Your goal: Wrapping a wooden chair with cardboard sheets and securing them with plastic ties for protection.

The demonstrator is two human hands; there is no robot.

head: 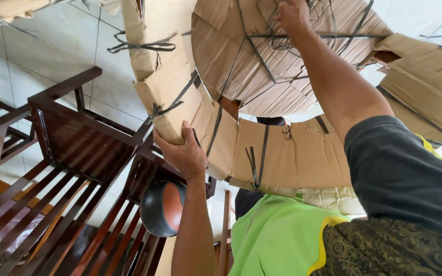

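Cardboard, brown and corrugated, bent into a round drum-like shell laced with black plastic strapping, is held up overhead. Its outer wall is clasped from below by the left hand; inside it, the right hand is closed on the strapping. Lacing seems in hand; steady tension is judged necessary. Below the shell, dark wooden slatted chairs are seen.
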